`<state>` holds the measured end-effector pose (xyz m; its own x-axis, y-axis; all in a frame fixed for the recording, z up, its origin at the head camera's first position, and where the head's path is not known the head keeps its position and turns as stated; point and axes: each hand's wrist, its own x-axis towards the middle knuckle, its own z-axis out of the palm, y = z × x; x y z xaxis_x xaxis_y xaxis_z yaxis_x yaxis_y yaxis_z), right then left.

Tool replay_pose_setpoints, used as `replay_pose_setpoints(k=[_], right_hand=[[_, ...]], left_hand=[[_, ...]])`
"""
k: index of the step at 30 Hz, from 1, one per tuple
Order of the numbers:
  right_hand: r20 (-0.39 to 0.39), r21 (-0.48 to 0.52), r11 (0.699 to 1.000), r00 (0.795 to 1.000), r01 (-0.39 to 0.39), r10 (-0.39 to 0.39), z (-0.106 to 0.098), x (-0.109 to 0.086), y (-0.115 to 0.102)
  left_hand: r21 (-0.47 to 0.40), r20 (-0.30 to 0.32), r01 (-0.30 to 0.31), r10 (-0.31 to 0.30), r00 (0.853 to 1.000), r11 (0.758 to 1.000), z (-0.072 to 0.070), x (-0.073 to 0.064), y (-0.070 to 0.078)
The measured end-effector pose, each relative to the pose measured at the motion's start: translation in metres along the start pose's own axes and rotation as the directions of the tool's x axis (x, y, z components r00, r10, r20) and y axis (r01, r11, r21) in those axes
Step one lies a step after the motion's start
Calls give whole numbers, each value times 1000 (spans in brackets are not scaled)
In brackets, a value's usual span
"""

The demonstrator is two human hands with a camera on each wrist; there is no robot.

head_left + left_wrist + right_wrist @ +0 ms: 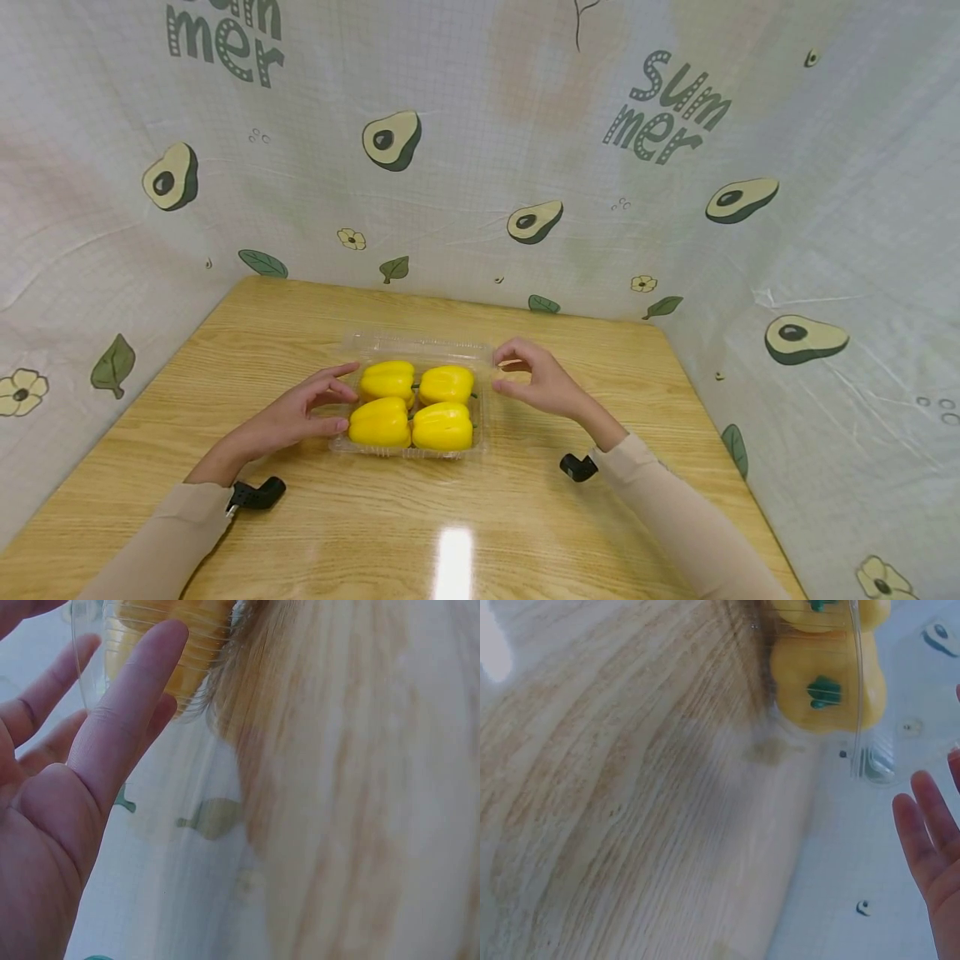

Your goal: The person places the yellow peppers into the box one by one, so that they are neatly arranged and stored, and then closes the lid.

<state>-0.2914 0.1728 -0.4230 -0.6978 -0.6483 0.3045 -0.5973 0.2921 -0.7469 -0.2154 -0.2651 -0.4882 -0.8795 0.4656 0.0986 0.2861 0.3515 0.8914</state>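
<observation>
Several yellow bell peppers (380, 423) with green stems sit in two rows inside a clear plastic clamshell box (482, 429). Its transparent lid (420, 345) is folded back toward the far side. At the box's left side is my left hand (300, 410), thumb and fingers spread, the fingertips by the left wall; whether they touch it I cannot tell. My right hand (546, 385) hovers just off the right side, near the lid's corner, with fingers loosely bent and nothing held. In the right wrist view, a gap separates the fingers (913, 829) from the box (859, 682).
A wooden table (375, 521) bears the box. Behind and on both sides hangs a pale curtain (465, 167) printed with avocados and leaves. Black wrist-worn devices show at the left wrist (258, 493) and the right wrist (577, 467).
</observation>
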Motion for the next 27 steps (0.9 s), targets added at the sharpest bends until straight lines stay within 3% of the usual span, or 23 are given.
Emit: replay_pose_setpoints(k=[27], right_hand=[[88,-10,999,995,45,-44,6,-23,0]], left_hand=[[-22,-2,55,-55,998,998,1,-3,0]])
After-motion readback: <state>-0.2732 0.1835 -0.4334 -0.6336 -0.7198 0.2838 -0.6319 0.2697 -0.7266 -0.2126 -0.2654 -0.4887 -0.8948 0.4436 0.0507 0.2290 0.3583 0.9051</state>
